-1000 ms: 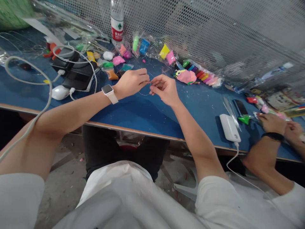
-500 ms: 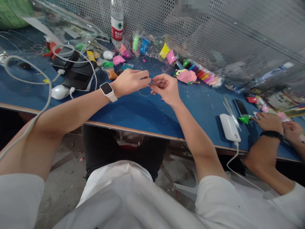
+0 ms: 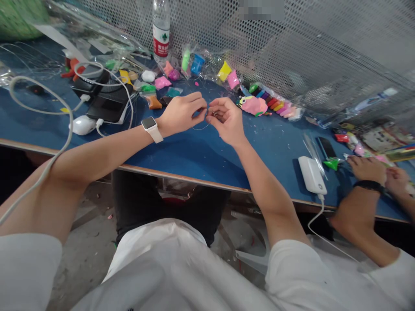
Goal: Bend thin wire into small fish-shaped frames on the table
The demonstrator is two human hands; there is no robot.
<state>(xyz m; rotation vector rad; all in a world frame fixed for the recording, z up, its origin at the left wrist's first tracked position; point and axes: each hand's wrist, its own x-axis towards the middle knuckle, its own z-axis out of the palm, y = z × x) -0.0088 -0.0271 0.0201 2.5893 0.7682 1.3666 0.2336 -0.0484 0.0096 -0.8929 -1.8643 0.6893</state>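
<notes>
Above the blue table, my left hand point(image 3: 184, 112) and my right hand point(image 3: 229, 122) meet fingertip to fingertip. A thin wire point(image 3: 201, 128) hangs in a shallow loop under them, pinched between the thumb and fingers of each hand. Its ends are hidden among the fingers. My left wrist wears a watch point(image 3: 149, 124) with a pale strap. Just beyond my right hand lies a pink clay figure point(image 3: 253, 106) with a yellow and green end. Behind my left hand is a packet of orange clay point(image 3: 153, 102).
Small bright clay packets point(image 3: 225, 71) line the back below a perforated metal panel point(image 3: 207, 30). A water bottle point(image 3: 161, 34) stands there. Left are a phone point(image 3: 105, 106) and a looping white cable point(image 3: 42, 88). Right are a white power bank point(image 3: 311, 175) and a co-worker's hands point(image 3: 368, 169).
The wire loop below my fingers looks smaller and flatter. My left hand has shifted slightly right, its fingers more curled. My right hand stays nearly in place.
</notes>
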